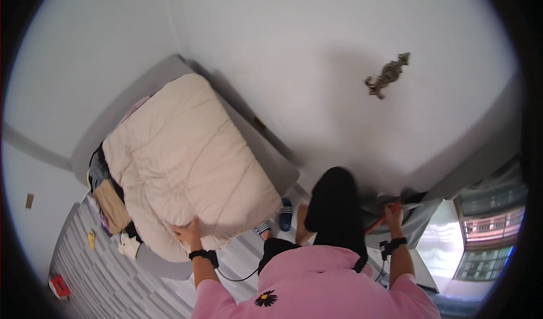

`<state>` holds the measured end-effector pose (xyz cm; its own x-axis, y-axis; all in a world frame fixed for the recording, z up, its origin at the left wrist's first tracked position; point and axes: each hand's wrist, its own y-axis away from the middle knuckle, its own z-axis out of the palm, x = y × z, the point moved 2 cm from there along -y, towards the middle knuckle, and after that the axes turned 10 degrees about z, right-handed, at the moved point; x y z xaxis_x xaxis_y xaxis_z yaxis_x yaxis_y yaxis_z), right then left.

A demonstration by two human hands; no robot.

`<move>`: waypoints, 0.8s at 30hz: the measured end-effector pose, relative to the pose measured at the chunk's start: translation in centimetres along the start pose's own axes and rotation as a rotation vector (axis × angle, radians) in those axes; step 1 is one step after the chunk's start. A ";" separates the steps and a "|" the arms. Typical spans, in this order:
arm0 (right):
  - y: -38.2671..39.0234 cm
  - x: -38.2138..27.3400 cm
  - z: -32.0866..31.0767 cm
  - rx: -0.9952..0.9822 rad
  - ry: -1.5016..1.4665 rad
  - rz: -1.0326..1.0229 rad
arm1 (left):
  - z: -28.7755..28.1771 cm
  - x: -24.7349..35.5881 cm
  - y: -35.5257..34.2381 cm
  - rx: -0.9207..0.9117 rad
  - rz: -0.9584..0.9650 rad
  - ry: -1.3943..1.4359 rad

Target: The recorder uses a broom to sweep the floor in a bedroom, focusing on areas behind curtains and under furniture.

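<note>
A thick beige quilt (181, 149) lies spread over a grey sofa or bed (277, 172) on my left. My left hand (187, 232) rests on the quilt's near part, its thumb apart from the other fingers. Over on the right, my right hand (393, 214) is closed around an orange-red bar or handle (373, 226), beside grey fabric. What the bar belongs to is hidden. Each wrist wears a black band with a small device (205, 257) and a cable.
Clothes (112, 206) hang at the sofa's left side. A dark blue striped slipper (286, 215) is on one foot; my black-trousered knee (334, 206) is raised. A yellow item (91, 239) and a red box (59, 286) lie on the floor. An ornate hook (388, 75) sticks out from the wall.
</note>
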<state>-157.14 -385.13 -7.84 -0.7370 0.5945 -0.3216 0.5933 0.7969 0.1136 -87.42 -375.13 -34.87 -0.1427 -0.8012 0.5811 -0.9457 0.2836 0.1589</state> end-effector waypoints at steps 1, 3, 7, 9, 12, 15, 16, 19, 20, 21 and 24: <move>0.9 0.5 0.3 -0.054 -0.325 0.071 | 0.4 0.7 -0.4 -0.011 0.020 0.007; 2.8 5.8 0.6 -0.095 -0.632 0.173 | 0.6 0.3 -0.1 -0.034 -0.041 -0.009; 4.7 15.0 -2.2 0.308 -0.669 0.374 | 0.0 1.8 1.0 -0.106 0.002 -0.120; 5.2 14.7 -6.1 0.525 -0.712 0.509 | -0.4 1.4 1.3 -0.088 0.009 -0.142; 0.5 20.3 -8.0 0.436 -0.753 0.506 | -2.1 1.7 1.7 -0.043 -0.038 -0.101; -1.9 25.5 -5.9 0.329 -0.786 0.512 | -0.7 2.2 1.4 -0.110 -0.019 -0.165; -2.7 25.8 -5.5 0.216 -0.567 0.482 | -0.7 2.0 1.4 -0.166 0.012 -0.123; -2.2 23.9 -3.6 0.482 -0.071 0.448 | -1.7 0.3 0.9 -0.236 0.027 -0.076; -1.7 22.3 -3.6 0.508 -0.079 0.325 | -1.8 -0.5 0.6 -0.261 0.021 -0.038; -0.5 24.0 -1.9 0.824 0.290 0.132 | -2.2 -1.8 0.8 -0.247 0.001 -0.039; 6.1 22.7 2.0 0.524 -0.080 0.397 | -3.8 -7.6 1.7 -0.153 -0.038 0.283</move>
<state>-169.65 -366.98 -16.31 -0.4156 0.8065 -0.4206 0.9088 0.3492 -0.2284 -86.82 -366.51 -35.98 -0.0006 -0.6408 0.7677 -0.8911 0.3488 0.2904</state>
